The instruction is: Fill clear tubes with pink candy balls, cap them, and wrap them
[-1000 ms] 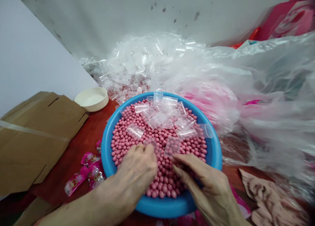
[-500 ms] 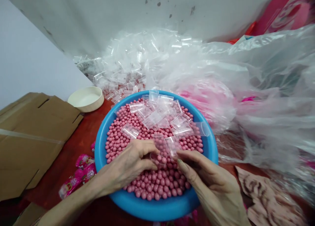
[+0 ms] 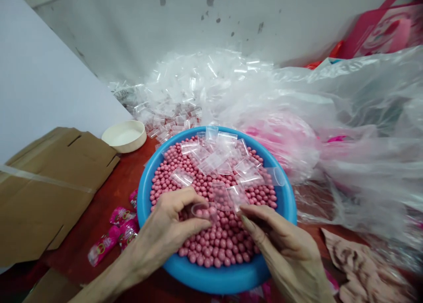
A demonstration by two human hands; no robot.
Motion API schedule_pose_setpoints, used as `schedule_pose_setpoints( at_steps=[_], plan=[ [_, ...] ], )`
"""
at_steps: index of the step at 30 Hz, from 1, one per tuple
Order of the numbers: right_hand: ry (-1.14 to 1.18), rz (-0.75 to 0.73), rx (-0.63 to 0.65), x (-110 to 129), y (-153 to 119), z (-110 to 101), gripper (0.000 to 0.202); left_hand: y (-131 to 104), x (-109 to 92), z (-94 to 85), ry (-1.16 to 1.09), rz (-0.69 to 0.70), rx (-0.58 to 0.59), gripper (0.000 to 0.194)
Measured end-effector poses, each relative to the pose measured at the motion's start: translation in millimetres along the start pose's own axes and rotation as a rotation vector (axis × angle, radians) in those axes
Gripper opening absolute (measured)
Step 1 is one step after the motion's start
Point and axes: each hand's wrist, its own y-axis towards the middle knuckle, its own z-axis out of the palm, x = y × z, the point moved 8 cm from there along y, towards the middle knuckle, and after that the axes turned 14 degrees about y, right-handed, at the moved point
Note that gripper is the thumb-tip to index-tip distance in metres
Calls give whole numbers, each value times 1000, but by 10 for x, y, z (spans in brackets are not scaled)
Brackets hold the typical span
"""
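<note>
In the head view, a blue basin [image 3: 291,206] is filled with small pink balls [image 3: 214,245]. My left hand [image 3: 176,217] is over the balls, thumb and forefinger closed around the round rim of a clear plastic tube [image 3: 211,210]; pink balls show through its mouth. Beside it, my right hand [image 3: 280,243] pinches another clear plastic tube [image 3: 238,196] between thumb and fingers, low over the balls. Several more clear tubes [image 3: 214,160] lie heaped on the balls toward the basin's far side. The right hand's lower fingers are partly hidden.
A large pile of clear tubes [image 3: 178,87] lies against the wall. A cream dish [image 3: 125,138] and cardboard [image 3: 56,184] stand left, with pink wrapped packets [image 3: 124,223] near the basin. Plastic bags [image 3: 346,118] and a brownish-pink cloth [image 3: 357,263] occupy the right side.
The view has shifted, so the scene sits slightly further right and lower. Relative to the basin, my left hand has moved a little left, and its tube's rim has turned within the fingers.
</note>
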Motion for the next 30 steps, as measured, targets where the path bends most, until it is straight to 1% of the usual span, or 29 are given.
schedule_pose_setpoints(
  at_steps=[2,3,4,6,7,8,10,11,13,15,17,20,22,25,26,27,28,30],
  plan=[
    [-38,-65,20,31,-4,10,18,-41,122,-145,-33,-65,-64,4],
    [-56,-102,32,51,-6,18,19,-59,197,-246,-30,-103,-117,6],
    [-76,-127,48,63,-5,32,19,-74,275,-371,-10,-142,-194,11],
    [-106,-152,83,77,6,69,19,-90,417,-643,54,-202,-391,25],
    [-117,-167,101,92,15,92,19,-79,472,-751,85,-211,-472,30],
    [-130,-189,120,116,26,118,19,-46,511,-828,130,-201,-525,31],
    [-178,-268,162,193,51,177,20,75,550,-883,280,-151,-545,29],
    [-214,-322,175,241,65,201,21,142,559,-881,385,-130,-535,30],
    [-306,-414,188,316,102,244,23,251,574,-865,506,-107,-521,29],
    [-395,-447,192,339,158,281,20,331,545,-831,604,-86,-484,27],
    [-471,-415,228,309,222,346,16,384,478,-787,725,-67,-430,22],
    [-626,-339,296,244,285,474,17,407,392,-748,903,-85,-377,18],
    [-758,-331,282,246,311,523,13,371,356,-742,992,-111,-383,22],
    [-853,-307,250,247,359,551,5,227,309,-751,1059,-130,-463,30],
    [-847,-283,256,232,377,559,6,172,272,-736,1062,-88,-498,31],
    [-825,-256,268,212,394,571,7,131,223,-689,1055,-3,-507,30],
    [-796,-232,283,193,409,587,9,103,166,-608,1042,117,-487,29],
    [-731,-218,317,176,417,641,10,88,83,-390,1010,363,-366,26]
  ],
)
